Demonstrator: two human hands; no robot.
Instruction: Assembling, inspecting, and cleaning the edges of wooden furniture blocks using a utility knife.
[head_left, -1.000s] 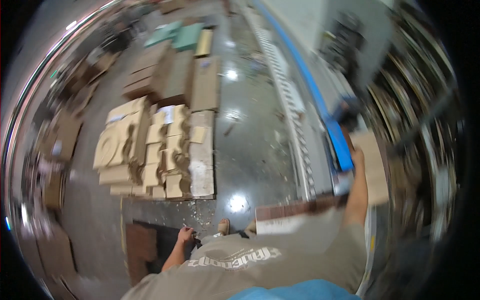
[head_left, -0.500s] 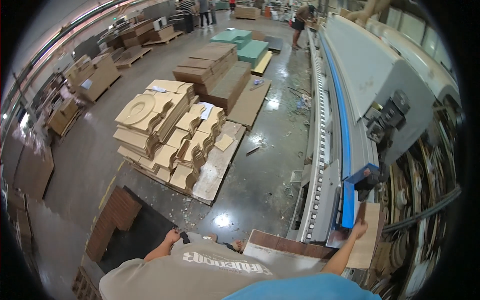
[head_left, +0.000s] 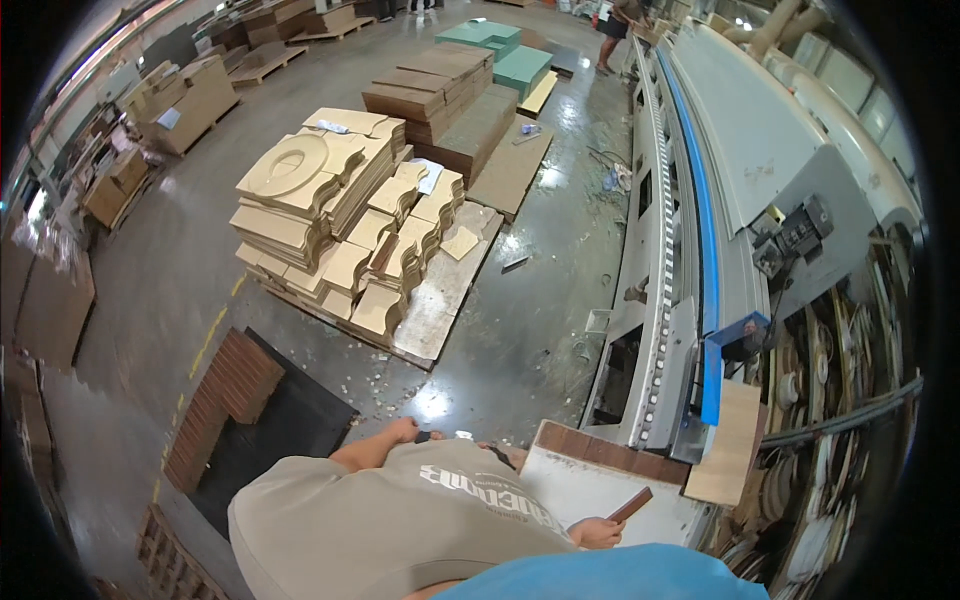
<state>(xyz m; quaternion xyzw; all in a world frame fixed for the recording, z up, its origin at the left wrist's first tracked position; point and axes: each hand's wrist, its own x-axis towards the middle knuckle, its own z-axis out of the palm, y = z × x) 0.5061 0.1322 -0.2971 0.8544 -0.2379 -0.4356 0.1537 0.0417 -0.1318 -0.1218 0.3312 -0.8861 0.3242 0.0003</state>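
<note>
My right hand (head_left: 597, 533) is closed on one end of a narrow brown wood strip (head_left: 633, 503). It holds the strip tilted over a white-topped bench (head_left: 580, 485), close to my shirt. A row of brown strips (head_left: 610, 455) lies along the bench's far edge. To the right, a light wood board (head_left: 728, 445) lies at the near end of a long grey machine (head_left: 655, 330), apart from my hand. Near my waist, my left hand (head_left: 405, 430) has curled fingers beside something dark; what they hold, if anything, is too small to make out.
Stacked brown strips (head_left: 215, 425) rest on a black sheet (head_left: 300, 420) at the left. Ahead, curved tan panels (head_left: 330, 220) are piled on a pallet, with brown boards (head_left: 440, 110) and green boards (head_left: 520, 70) behind. Coiled edging rolls (head_left: 820, 370) fill the right side. Another person (head_left: 612, 30) stands far off.
My right hand has left the light board and come back toward my body, with a brown strip now in it. My left hand appears farther right and higher; the whole view has shifted.
</note>
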